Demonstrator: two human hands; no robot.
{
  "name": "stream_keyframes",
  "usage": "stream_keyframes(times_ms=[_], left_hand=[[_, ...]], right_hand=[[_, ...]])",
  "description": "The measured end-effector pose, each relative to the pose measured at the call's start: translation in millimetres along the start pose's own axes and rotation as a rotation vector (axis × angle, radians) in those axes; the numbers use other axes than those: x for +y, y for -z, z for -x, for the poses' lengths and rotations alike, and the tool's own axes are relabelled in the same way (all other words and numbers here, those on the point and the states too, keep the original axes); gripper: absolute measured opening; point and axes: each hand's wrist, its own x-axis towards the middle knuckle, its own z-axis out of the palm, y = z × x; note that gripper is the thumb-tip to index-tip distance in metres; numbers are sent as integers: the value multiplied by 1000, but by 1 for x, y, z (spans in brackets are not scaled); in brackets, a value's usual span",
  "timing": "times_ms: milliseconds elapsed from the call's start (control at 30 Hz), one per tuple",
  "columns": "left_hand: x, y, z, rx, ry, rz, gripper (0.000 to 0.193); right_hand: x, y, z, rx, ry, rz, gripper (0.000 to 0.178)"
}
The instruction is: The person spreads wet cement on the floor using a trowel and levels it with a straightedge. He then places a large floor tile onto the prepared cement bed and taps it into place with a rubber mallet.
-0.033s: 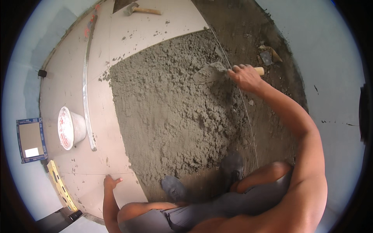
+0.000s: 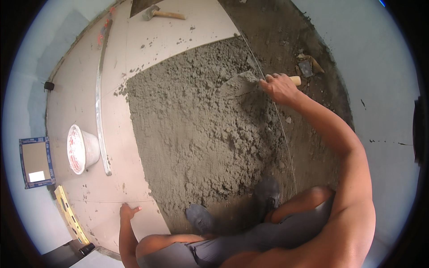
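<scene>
My right hand (image 2: 280,87) is wrapped round the light wooden handle of a trowel (image 2: 239,83). The blade is coated in grey mortar and rests at the upper right of a rough bed of damp mortar (image 2: 187,120). A thin string (image 2: 286,127) runs along the right side of the bed, passing close by my right hand. My left hand (image 2: 129,211) leans on a pale floor tile (image 2: 143,221) at the lower left, its thumb stretched out and nothing in its grasp. My shoes stand at the near edge of the mortar.
A mallet (image 2: 163,14) lies on the far tiles. On the left are a long metal straightedge (image 2: 99,102), a white bucket (image 2: 85,149) tipped toward its side, a yellow spirit level (image 2: 70,214) and a blue-edged panel (image 2: 37,161). Debris (image 2: 308,66) sits by the right wall.
The trowel and my right hand have shifted very slightly to the left. My left hand stays on the tile.
</scene>
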Motion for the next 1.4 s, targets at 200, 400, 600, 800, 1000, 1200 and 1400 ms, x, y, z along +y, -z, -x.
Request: stream_keyframes(times_ms=[200,400,600,800,1000,1200,1400], left_hand=[[1,1,-4,-33,14,-6,122],[8,-14,-22,22,-30,-5,121],[3,7,14,-14,74,93,124],[31,-1,-24,-15,-12,72,125],[1,11,11,-44,78,76,125],[21,1,-13,-76,-7,79,125],[2,-10,-6,-40,38,16,126]], right_hand=[[38,-3,-75,-70,-197,-102,22],[50,6,-98,27,-538,-468,27],[-46,19,-55,-28,-1156,-1795,43],[-5,-103,-116,204,-775,-1493,45],[-4,-26,-142,-164,-730,-1453,41],[90,-55,-139,-273,-407,-215,46],[33,-2,-140,-141,-848,-1250,38]])
